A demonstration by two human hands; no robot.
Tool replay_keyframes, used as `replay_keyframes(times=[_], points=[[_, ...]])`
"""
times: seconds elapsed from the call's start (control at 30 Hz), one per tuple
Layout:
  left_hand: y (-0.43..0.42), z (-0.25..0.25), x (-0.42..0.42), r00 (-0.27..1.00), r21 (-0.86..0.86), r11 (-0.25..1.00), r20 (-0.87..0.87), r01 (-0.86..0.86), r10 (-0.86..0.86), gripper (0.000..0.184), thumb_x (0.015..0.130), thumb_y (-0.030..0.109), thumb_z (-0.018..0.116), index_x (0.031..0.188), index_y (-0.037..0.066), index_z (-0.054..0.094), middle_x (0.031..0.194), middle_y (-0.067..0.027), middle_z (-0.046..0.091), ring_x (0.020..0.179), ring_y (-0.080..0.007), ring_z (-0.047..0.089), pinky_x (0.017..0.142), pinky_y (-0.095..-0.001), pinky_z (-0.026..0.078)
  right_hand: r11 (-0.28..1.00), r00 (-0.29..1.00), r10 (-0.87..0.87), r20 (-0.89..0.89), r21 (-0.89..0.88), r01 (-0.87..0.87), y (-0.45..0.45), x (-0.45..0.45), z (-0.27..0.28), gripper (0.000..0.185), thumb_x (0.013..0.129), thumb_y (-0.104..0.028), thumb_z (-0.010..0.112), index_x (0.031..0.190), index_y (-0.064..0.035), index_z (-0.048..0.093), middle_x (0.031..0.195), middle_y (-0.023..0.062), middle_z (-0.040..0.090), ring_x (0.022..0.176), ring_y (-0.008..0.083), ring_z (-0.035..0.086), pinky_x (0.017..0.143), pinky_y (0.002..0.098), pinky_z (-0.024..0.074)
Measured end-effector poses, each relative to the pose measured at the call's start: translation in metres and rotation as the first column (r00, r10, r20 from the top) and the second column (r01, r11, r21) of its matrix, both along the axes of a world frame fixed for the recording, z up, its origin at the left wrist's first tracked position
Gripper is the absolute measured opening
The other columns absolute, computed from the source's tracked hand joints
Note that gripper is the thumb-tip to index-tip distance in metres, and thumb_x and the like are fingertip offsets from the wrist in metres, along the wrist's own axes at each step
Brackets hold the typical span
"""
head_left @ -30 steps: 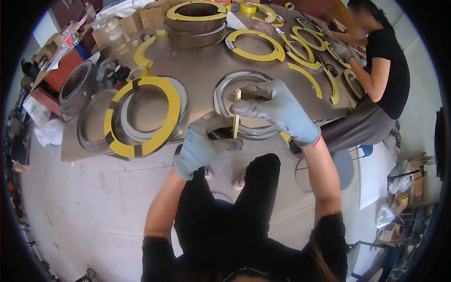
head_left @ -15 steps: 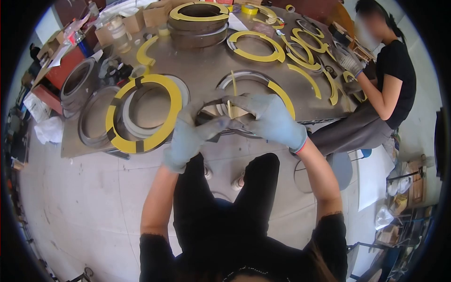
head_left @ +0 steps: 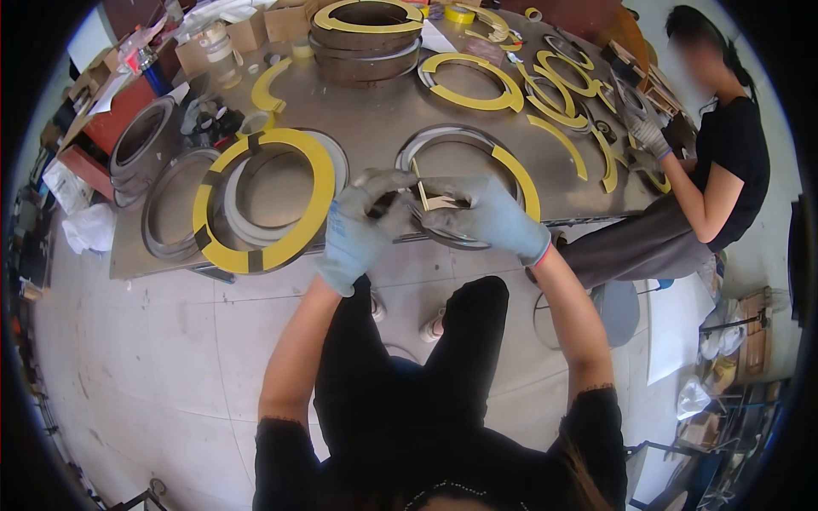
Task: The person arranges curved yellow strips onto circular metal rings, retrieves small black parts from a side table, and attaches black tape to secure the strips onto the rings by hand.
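Both hands wear light blue gloves with grey fingertips and meet above the table's front edge. My right hand (head_left: pixel 481 209) pinches a thin yellow strip (head_left: pixel 420 184), seen nearly edge-on. Close against it, the fingers of my left hand (head_left: pixel 365 223) are curled beside the strip; whether they grip it is hidden. Behind my right hand lies a metal ring (head_left: pixel 411 153) with a yellow arc piece (head_left: pixel 521 177) on its right side. To the left, a yellow ring (head_left: pixel 209 204) with dark patches rests over a grey ring (head_left: pixel 339 162).
A co-worker (head_left: pixel 724 170) sits at the right side of the metal table (head_left: pixel 366 123). Stacked rings (head_left: pixel 366 60) stand at the back. More yellow rings (head_left: pixel 473 100) and arcs (head_left: pixel 558 145) lie to the right. Tape, bottles and boxes crowd the back left.
The strip has been lowered and turned between my hands. A yellow arc piece now shows on the ring behind my right hand. The co-worker appears further right.
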State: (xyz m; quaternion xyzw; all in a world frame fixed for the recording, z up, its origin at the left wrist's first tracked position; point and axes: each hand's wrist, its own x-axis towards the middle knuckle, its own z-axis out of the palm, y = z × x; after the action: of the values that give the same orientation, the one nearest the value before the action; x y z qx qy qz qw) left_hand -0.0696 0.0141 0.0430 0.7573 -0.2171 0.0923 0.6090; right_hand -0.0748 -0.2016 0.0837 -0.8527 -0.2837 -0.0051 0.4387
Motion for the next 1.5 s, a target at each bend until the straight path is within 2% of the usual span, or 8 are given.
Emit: replay_keyframes(times=[0.13,0.53,0.63,1.03,1.13,1.23,1.37,1.5], points=[[0.001,-0.015,0.003,0.977,-0.229,0.973,-0.204,0.011,-0.059,0.031,0.084,0.007,0.071,0.114,-0.001,0.068,0.104,-0.0051,0.065,0.082,-0.0085,0.063,0.074,-0.0234,0.051,0.999,1.000,-0.026,-0.004,-0.044,0.026,0.004,-0.003,0.008,0.047,0.080,-0.029,0.079,0.119,-0.0051,0.067,0.097,0.0167,0.071,0.081,0.0308,0.068,0.075,0.0336,0.0534],[0.003,0.021,0.004,0.975,0.050,0.984,-0.157,0.169,-0.159,0.038,0.072,0.011,0.084,0.104,0.003,0.064,0.099,-0.0063,0.058,0.079,-0.0117,0.062,0.073,-0.0267,0.051,0.947,0.968,0.037,0.248,-0.319,0.046,-0.003,0.006,0.001,0.041,0.078,-0.030,0.078,0.113,-0.0101,0.069,0.089,0.0146,0.069,0.078,0.0351,0.066,0.067,0.0417,0.0523],[0.001,0.021,0.009,0.987,0.144,0.979,0.048,0.145,-0.153,0.040,0.070,0.014,0.086,0.101,0.003,0.064,0.099,-0.0068,0.058,0.081,-0.0129,0.061,0.074,-0.0275,0.051,0.976,0.965,0.051,0.257,-0.218,0.007,-0.006,0.008,-0.006,0.039,0.078,-0.027,0.078,0.111,-0.0094,0.069,0.091,0.0155,0.069,0.079,0.0358,0.066,0.069,0.0412,0.0526],[-0.011,-0.014,0.011,0.992,-0.129,0.985,-0.019,0.118,-0.121,0.035,0.073,0.007,0.079,0.102,0.003,0.061,0.097,-0.0061,0.061,0.083,-0.0108,0.060,0.075,-0.0258,0.050,0.987,1.000,0.030,0.011,-0.157,-0.028,-0.011,0.008,0.004,0.045,0.083,-0.027,0.077,0.120,-0.0034,0.067,0.097,0.0163,0.071,0.084,0.0268,0.070,0.078,0.0335,0.0534],[0.003,-0.026,0.013,0.971,-0.218,0.973,-0.208,0.070,-0.117,0.029,0.080,0.007,0.070,0.107,0.003,0.058,0.096,-0.0024,0.060,0.079,-0.0079,0.056,0.074,-0.0213,0.047,0.971,0.983,0.021,-0.180,0.239,0.023,-0.029,0.014,0.001,0.040,0.089,-0.025,0.073,0.119,-0.0001,0.066,0.095,0.0124,0.070,0.081,0.0158,0.067,0.077,0.0305,0.0525],[-0.001,-0.028,0.011,0.948,-0.277,0.957,-0.271,0.087,-0.165,0.027,0.084,0.003,0.063,0.109,0.001,0.057,0.096,-0.0055,0.062,0.080,-0.0101,0.060,0.073,-0.0237,0.050,0.945,0.987,-0.083,-0.139,0.302,0.122,-0.026,0.021,0.007,0.038,0.093,-0.026,0.069,0.119,0.0017,0.065,0.094,0.0085,0.068,0.077,0.0087,0.060,0.074,0.0285,0.0514],[-0.016,-0.045,0.010,0.955,-0.351,0.935,-0.288,-0.041,-0.066,0.030,0.083,-0.001,0.062,0.113,0.001,0.058,0.090,-0.0087,0.065,0.074,-0.0111,0.063,0.065,-0.0243,0.052,0.840,0.837,-0.537,0.101,0.146,0.522,-0.045,0.048,0.015,0.029,0.096,-0.023,0.062,0.114,-0.0013,0.066,0.081,0.0111,0.065,0.073,0.0122,0.061,0.068,0.0325,0.0498],[-0.018,-0.062,0.008,0.905,-0.361,0.914,-0.425,-0.187,0.017,0.031,0.084,0.000,0.060,0.114,0.001,0.060,0.088,-0.0092,0.065,0.070,-0.0126,0.063,0.060,-0.0259,0.053,0.786,0.707,-0.475,0.523,-0.109,0.609,-0.064,0.084,0.051,0.027,0.096,-0.022,0.055,0.118,-0.0098,0.065,0.086,0.0123,0.068,0.081,0.0268,0.067,0.071,0.0392,0.0504]])
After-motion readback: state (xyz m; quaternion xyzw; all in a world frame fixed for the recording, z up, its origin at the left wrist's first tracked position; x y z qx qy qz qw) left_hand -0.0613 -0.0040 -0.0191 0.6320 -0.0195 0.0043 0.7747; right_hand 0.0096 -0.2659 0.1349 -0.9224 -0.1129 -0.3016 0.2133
